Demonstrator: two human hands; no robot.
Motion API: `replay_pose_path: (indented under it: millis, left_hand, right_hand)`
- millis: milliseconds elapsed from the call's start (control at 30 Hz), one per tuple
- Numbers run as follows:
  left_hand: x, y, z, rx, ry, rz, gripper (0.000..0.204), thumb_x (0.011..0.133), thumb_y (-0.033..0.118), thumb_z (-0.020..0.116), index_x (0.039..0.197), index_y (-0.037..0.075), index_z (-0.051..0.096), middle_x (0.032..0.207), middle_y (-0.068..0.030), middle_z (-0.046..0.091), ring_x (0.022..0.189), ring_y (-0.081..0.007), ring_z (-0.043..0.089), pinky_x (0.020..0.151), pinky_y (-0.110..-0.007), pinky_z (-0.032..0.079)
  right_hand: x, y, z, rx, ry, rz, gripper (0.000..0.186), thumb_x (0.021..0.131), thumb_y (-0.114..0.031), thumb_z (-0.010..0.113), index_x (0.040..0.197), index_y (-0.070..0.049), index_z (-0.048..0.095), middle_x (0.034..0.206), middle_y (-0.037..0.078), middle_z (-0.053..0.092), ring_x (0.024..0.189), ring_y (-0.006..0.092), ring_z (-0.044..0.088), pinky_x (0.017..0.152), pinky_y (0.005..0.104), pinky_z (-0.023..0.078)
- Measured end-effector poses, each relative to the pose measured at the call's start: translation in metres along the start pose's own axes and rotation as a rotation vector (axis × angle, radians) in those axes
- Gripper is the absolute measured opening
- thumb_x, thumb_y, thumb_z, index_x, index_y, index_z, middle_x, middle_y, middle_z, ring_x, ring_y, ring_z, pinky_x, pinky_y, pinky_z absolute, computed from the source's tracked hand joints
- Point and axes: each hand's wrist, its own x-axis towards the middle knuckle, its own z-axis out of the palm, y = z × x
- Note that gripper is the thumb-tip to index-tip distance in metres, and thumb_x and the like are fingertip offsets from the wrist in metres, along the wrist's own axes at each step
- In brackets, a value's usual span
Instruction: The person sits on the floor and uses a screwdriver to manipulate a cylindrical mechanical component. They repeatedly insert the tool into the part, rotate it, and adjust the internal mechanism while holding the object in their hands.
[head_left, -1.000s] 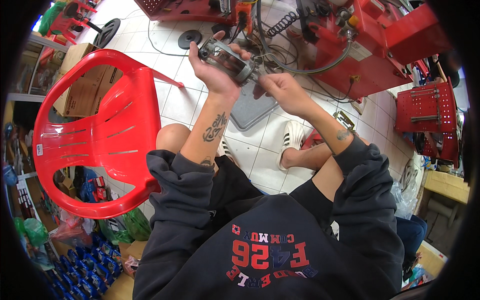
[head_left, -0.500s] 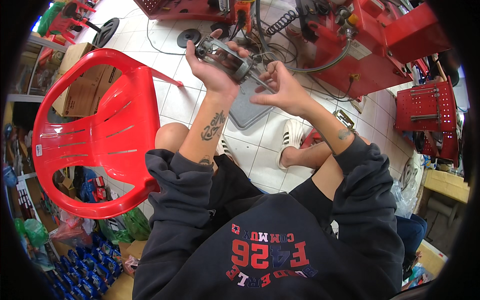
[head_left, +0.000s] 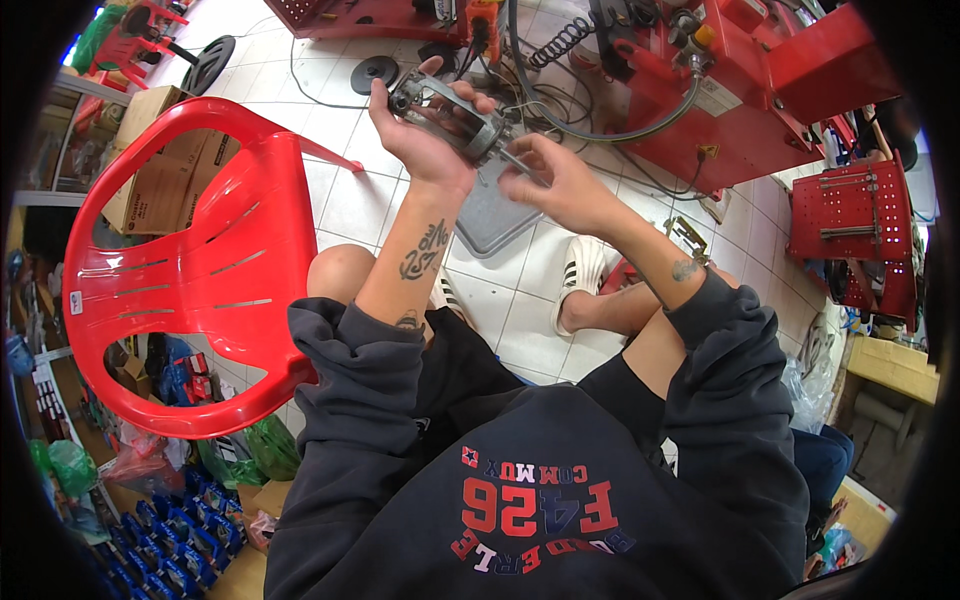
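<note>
My left hand (head_left: 428, 152) is closed around a grey metal assembly (head_left: 487, 138), an open frame with a round end ring that looks like part of a motor or machine. Its fingers wrap over the far side and hide much of the middle. From the end facing my right hand sticks a thin metal rod (head_left: 521, 166). The fingers of my right hand (head_left: 565, 188) are closed round this rod; its outer end is hidden behind them. Both hands hold the assembly up over the floor, tilted down to the right.
Below the hands a grey tray-like plate (head_left: 492, 232) lies on white floor tiles. A red plastic chair (head_left: 190, 290) stands at the left. Red machinery (head_left: 700, 130) with hoses and cables is at the far right. A black disc (head_left: 375, 75) lies beyond my left hand.
My right hand's fingers, more spread half a second ago, have closed in around the rod, and the hand has turned slightly. My left hand keeps the assembly in nearly the same place.
</note>
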Motion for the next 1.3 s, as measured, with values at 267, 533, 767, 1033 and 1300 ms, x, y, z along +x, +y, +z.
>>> replay_pose_path:
  millis: [267, 533, 767, 1033, 1300]
  left_hand:
    - [0.002, 0.0, -0.002, -0.013, 0.008, 0.003, 0.07, 0.092, 0.065, 0.029, 0.116, 0.003, 0.049, 0.072, -0.012, 0.056, 0.066, -0.028, 0.053, 0.071, -0.044, 0.045]
    - [0.002, -0.003, 0.001, -0.025, -0.014, -0.023, 0.07, 0.092, 0.065, 0.028, 0.115, 0.003, 0.05, 0.072, -0.0115, 0.056, 0.066, -0.0281, 0.053, 0.07, -0.044, 0.045]
    - [0.001, 0.0, -0.001, 0.02, 0.007, 0.01, 0.071, 0.091, 0.066, 0.029, 0.114, 0.003, 0.05, 0.072, -0.0112, 0.056, 0.066, -0.0282, 0.053, 0.07, -0.043, 0.045]
    - [0.002, 0.001, -0.001, -0.004, 0.015, 0.013, 0.071, 0.091, 0.066, 0.029, 0.113, 0.003, 0.051, 0.072, -0.0112, 0.055, 0.065, -0.0279, 0.052, 0.07, -0.043, 0.044]
    - [0.002, -0.001, 0.002, -0.013, -0.003, 0.0, 0.071, 0.091, 0.066, 0.027, 0.114, 0.002, 0.05, 0.073, -0.0113, 0.055, 0.066, -0.0276, 0.051, 0.071, -0.044, 0.044]
  right_hand:
    - [0.004, 0.011, -0.005, -0.131, 0.096, -0.124, 0.032, 0.096, -0.028, 0.061, 0.103, 0.004, 0.062, 0.086, 0.008, 0.065, 0.078, 0.0154, 0.063, 0.076, 0.0296, 0.05]
    - [0.018, 0.025, -0.027, 0.009, -0.156, -0.05, 0.059, 0.083, -0.029, 0.078, 0.124, 0.002, 0.048, 0.113, 0.013, 0.059, 0.092, 0.0185, 0.06, 0.081, 0.0323, 0.05]
    - [0.011, 0.011, -0.01, 0.02, 0.038, -0.069, 0.05, 0.087, -0.028, 0.074, 0.121, 0.0, 0.049, 0.107, 0.012, 0.062, 0.09, 0.0173, 0.06, 0.081, 0.0328, 0.05]
    - [0.007, 0.016, -0.007, -0.207, 0.1, -0.144, 0.038, 0.096, -0.029, 0.062, 0.114, 0.003, 0.056, 0.098, 0.01, 0.066, 0.088, 0.0156, 0.059, 0.081, 0.0313, 0.049]
    - [0.017, 0.02, -0.02, -0.08, -0.128, -0.125, 0.047, 0.087, -0.028, 0.073, 0.118, 0.0, 0.051, 0.105, 0.01, 0.059, 0.09, 0.016, 0.06, 0.083, 0.0303, 0.048]
